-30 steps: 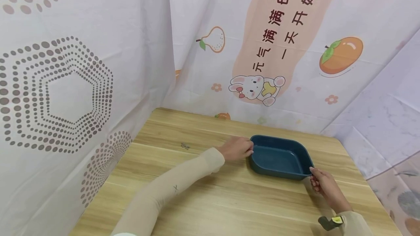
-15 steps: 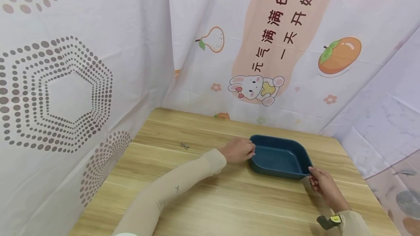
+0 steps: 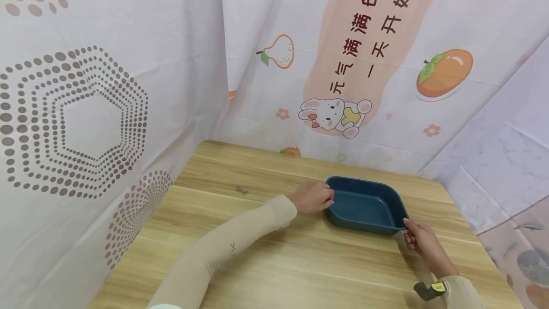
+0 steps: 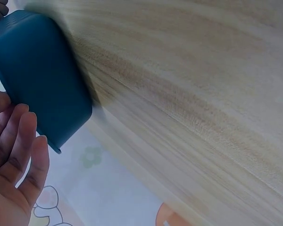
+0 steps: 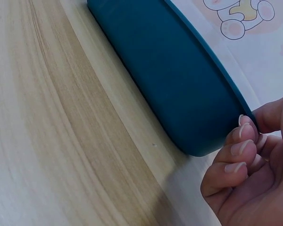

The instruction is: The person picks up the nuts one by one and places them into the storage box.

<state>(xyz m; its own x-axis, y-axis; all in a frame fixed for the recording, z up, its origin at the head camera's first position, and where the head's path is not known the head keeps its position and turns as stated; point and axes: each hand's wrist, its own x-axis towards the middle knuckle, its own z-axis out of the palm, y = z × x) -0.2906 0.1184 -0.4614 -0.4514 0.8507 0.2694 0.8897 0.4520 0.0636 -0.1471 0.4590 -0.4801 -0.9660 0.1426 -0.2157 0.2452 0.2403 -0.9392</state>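
Note:
A dark teal, rounded rectangular basin (image 3: pixel 362 206) stands on the wooden table, and its inside shows nothing in it. My left hand (image 3: pixel 312 197) pinches the rim at its left end, thumb over the edge and fingers against the outer wall. At the near right corner my right hand (image 3: pixel 424 242) pinches the rim between thumb and index finger, the other fingers curled below. The right wrist view shows the basin's outer wall (image 5: pixel 165 70) running up to those fingertips. In the left wrist view the basin (image 4: pixel 42 75) appears from outside, with the left fingers (image 4: pixel 26 127) at its rim.
A few tiny grey metallic pieces (image 3: pixel 241 190) lie on the table (image 3: pixel 274 261) left of the basin. White printed cloths hang behind (image 3: pixel 266 89) and to the left (image 3: pixel 171 85) of the table. A black strap device (image 3: pixel 430 291) sits on the right wrist.
Over the last second the left hand shifts very slightly right at the rim. The basin and the right hand stay nearly where they were.

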